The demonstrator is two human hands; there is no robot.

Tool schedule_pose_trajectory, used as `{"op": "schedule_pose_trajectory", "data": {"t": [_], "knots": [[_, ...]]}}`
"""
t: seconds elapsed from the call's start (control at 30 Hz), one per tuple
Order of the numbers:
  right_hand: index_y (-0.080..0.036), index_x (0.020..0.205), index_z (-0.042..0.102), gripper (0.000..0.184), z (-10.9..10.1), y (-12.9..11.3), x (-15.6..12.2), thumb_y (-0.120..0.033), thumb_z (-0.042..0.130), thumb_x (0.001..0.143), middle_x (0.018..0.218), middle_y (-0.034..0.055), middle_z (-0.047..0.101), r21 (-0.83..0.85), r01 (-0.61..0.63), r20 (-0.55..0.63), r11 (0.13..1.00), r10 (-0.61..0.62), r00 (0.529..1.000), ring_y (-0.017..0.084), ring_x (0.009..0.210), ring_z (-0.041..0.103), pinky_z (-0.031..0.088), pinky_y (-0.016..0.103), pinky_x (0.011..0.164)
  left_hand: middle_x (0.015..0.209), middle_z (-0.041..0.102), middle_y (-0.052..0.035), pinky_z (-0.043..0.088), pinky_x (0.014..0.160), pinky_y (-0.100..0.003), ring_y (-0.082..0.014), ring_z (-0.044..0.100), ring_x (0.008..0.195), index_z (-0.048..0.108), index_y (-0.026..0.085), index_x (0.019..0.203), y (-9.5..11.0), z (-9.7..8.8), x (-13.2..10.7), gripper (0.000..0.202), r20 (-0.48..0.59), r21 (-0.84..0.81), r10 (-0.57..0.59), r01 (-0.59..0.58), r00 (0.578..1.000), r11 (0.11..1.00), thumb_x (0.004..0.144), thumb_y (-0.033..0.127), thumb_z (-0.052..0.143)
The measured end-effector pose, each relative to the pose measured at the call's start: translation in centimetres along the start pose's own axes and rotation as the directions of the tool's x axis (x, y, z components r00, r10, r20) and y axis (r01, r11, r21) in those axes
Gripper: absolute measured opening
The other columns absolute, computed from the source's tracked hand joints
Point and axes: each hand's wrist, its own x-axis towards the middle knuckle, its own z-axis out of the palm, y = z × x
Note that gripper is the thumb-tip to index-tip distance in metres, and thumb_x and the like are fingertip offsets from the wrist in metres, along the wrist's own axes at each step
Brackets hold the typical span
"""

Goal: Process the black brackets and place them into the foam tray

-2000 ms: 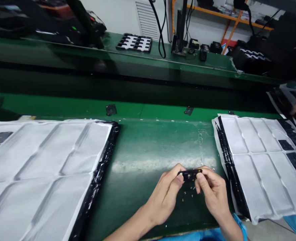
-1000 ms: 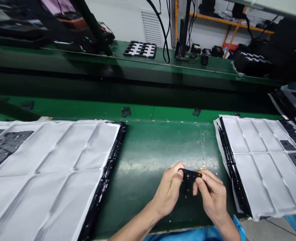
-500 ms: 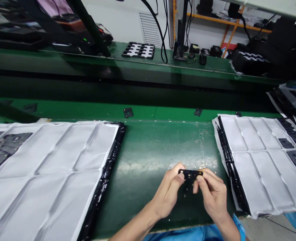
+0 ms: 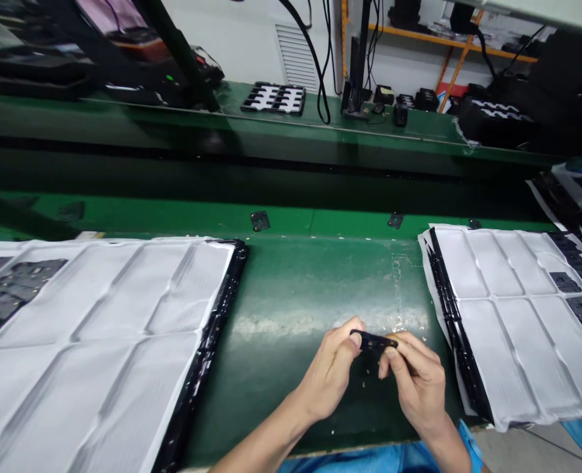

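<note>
Black part [image 4: 374, 341] held above desk [image 4: 271, 368], toward near edge: my left fingers [image 4: 346, 353] clamped on one end, my right fingers [image 4: 400, 369] on the other. White left tray [image 4: 108, 295], white right tray [image 4: 510, 322] alongside.

White wall [image 4: 242, 43] with slatted vent [image 4: 297, 58], orange shelving [image 4: 414, 34], grey floor [image 4: 517, 456].

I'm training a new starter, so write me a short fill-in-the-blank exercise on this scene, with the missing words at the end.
1. The left hand and right hand together hold a part that is mostly ____ in colour.
2. The bench under them is coloured ____.
3. The left tray and right tray are lined in ____.
4. Seen from left to right, both hands are ____ these two trays.

Missing words: black; green; white; between.
</note>
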Motion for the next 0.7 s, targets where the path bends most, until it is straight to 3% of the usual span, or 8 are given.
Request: {"op": "schedule_pose_trajectory", "data": {"t": [0.23,0.5,0.7], "knots": [[-0.020,0.071,0.066,0.037,0.4,0.1,0.4,-0.013,0.054,0.105,0.068,0.0005,0.061,0.013,-0.061,0.000,0.998,0.061,0.998,0.015,0.061,0.059,0.047,0.027,0.062,0.069,0.035,0.0054,0.030,0.063,-0.030,-0.0161,0.036,0.063,0.035,0.025,0.077,0.0,0.0,-0.1,0.039,-0.040,0.037,0.015,-0.014,0.999,0.999,0.108,0.046,0.025],[-0.021,0.067,0.065,0.042,0.6,-0.1,1.0,-0.021,0.053,0.107,0.065,0.0004,0.062,0.008,-0.141,0.005,0.990,0.141,0.990,0.016,0.062,0.060,0.048,0.028,0.062,0.071,0.041,0.0046,0.033,0.065,-0.029,-0.0163,0.041,0.065,0.035,0.025,0.078,0.3,-0.3,0.0,0.025,-0.045,0.022,0.018,-0.017,0.999,1.000,0.102,0.030,0.033],[-0.021,0.067,0.066,0.041,1.1,-0.3,1.1,-0.023,0.055,0.106,0.065,0.0001,0.062,-0.010,-0.155,0.013,0.988,0.155,0.988,0.016,0.061,0.060,0.048,0.028,0.062,0.074,0.050,0.0016,0.044,0.071,-0.030,-0.0184,0.047,0.070,0.043,0.023,0.081,0.6,-1.1,-0.5,0.038,-0.027,-0.048,-0.077,0.075,0.997,0.996,0.103,0.053,0.035]]}}
